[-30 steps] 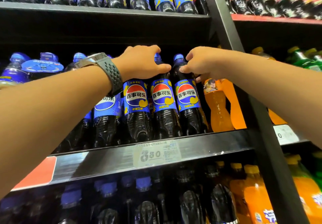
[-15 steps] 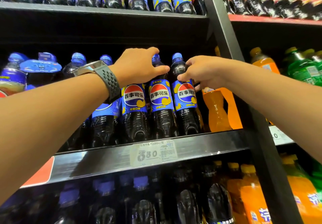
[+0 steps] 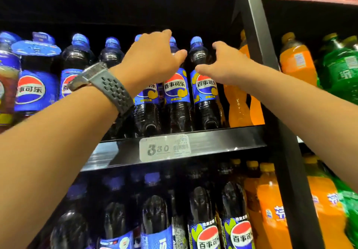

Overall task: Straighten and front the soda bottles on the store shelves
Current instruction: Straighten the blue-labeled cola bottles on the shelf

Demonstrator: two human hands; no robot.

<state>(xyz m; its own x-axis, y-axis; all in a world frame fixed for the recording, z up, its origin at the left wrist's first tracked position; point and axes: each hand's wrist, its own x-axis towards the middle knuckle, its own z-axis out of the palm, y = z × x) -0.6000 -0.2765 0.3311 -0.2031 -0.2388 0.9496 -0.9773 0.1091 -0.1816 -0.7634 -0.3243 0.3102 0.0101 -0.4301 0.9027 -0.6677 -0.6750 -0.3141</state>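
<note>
A row of dark cola bottles with blue labels and caps stands on the middle shelf (image 3: 222, 142). My left hand (image 3: 153, 59), a watch on its wrist, lies over the neck of the third bottle from the right (image 3: 145, 113) and grips it. Its thumb reaches to the shoulder of the neighbouring bottle (image 3: 175, 93). My right hand (image 3: 222, 62) is spread beside the rightmost cola bottle (image 3: 205, 90), thumb near the top of its label and fingers raised apart past the neck. The three labels near my hands face forward.
Slim orange soda bottles (image 3: 237, 103) stand right of the cola, against the black upright post (image 3: 257, 35). Beyond the post are big orange (image 3: 296, 62) and green bottles (image 3: 341, 68). A price tag (image 3: 164, 148) sits on the shelf edge. More cola (image 3: 203, 210) fills the shelf below.
My right hand has let go and spread its fingers beside the rightmost cola bottle. The left hand keeps its hold. The view has tilted down, hiding most of the top shelf.
</note>
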